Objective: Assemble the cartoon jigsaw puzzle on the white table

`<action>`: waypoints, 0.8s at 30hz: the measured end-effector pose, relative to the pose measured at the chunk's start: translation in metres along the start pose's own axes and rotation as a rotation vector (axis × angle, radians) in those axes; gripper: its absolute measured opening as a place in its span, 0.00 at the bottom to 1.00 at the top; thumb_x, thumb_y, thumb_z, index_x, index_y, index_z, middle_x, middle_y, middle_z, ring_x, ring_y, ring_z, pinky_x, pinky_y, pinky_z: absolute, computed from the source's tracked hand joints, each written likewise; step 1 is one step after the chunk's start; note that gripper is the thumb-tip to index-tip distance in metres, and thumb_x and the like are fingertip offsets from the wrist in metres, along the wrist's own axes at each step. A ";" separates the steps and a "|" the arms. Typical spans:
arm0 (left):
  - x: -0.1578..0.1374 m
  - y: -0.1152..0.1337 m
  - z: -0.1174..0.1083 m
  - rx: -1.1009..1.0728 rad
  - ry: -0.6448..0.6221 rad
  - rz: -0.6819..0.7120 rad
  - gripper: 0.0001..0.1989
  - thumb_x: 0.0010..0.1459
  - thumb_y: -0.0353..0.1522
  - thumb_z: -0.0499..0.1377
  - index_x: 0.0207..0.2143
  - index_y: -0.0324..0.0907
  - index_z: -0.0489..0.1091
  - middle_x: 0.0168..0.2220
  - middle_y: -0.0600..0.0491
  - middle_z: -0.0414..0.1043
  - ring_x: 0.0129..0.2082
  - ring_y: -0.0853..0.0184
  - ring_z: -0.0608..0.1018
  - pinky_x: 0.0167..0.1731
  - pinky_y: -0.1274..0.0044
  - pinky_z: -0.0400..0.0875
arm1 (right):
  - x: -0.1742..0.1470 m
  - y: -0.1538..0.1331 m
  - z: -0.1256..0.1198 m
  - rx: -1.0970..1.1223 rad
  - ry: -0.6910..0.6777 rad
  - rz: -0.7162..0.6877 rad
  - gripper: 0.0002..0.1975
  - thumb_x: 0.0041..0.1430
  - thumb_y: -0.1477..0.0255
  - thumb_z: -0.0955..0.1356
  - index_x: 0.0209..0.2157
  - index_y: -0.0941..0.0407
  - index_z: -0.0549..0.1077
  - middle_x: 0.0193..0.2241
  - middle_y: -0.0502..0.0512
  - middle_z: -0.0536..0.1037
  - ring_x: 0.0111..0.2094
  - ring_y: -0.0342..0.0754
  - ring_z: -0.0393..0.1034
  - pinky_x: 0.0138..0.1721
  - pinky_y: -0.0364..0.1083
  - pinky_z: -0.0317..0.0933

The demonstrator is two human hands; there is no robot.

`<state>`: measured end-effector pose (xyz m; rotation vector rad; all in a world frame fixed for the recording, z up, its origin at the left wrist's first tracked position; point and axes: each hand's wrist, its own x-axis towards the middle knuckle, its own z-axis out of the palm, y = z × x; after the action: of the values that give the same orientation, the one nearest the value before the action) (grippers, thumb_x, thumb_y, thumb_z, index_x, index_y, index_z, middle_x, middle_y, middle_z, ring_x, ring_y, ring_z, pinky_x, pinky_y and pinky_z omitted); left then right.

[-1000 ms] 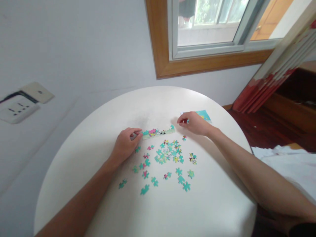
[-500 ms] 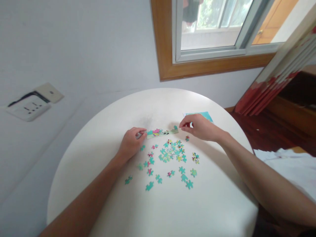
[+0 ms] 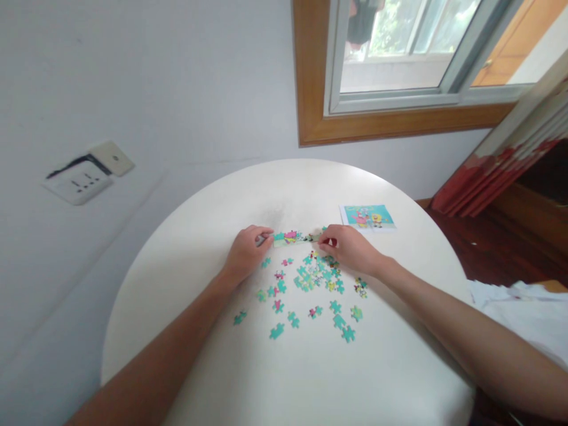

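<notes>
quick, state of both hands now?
Left hand: half-curled at the left end of the narrow multicoloured jigsaw strip; grip unclear.
Right hand: half-curled at its right end; holding anything can't be told.

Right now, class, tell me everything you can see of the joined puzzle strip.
The joined puzzle strip, apparently thin printed card, lies flat on the white table. It is long and narrow: teal and pink toward its left, pale green along the straight near edge, with small dark markings. The left hand is at its left end; the right hand partly hides its right end. Exact contact is unclear.
</notes>
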<state>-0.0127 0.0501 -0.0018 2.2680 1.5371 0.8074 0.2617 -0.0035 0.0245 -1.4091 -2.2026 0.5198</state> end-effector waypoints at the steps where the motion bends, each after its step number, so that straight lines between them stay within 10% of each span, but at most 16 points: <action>1: 0.000 0.000 0.000 0.001 0.000 0.000 0.14 0.58 0.37 0.55 0.40 0.41 0.77 0.38 0.48 0.78 0.38 0.62 0.77 0.45 0.70 0.72 | -0.001 -0.003 0.005 -0.011 -0.014 0.013 0.05 0.60 0.72 0.68 0.33 0.55 0.77 0.32 0.55 0.77 0.32 0.47 0.68 0.34 0.46 0.58; 13: -0.001 0.001 0.003 0.023 0.015 0.043 0.12 0.59 0.34 0.56 0.41 0.41 0.77 0.39 0.48 0.78 0.40 0.61 0.77 0.48 0.69 0.70 | -0.001 -0.022 0.021 -0.135 -0.083 0.081 0.01 0.56 0.77 0.68 0.30 0.57 0.72 0.34 0.61 0.75 0.38 0.52 0.67 0.37 0.48 0.58; 24: -0.011 0.024 0.007 0.090 -0.115 0.342 0.16 0.67 0.35 0.54 0.55 0.50 0.73 0.57 0.54 0.72 0.52 0.58 0.69 0.54 0.62 0.62 | 0.045 0.006 0.003 0.348 0.044 0.098 0.05 0.51 0.79 0.66 0.26 0.58 0.74 0.25 0.54 0.78 0.27 0.44 0.69 0.31 0.44 0.61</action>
<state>0.0071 0.0311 0.0018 2.6368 1.1740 0.6865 0.2483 0.0400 0.0264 -1.3293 -1.9020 0.8520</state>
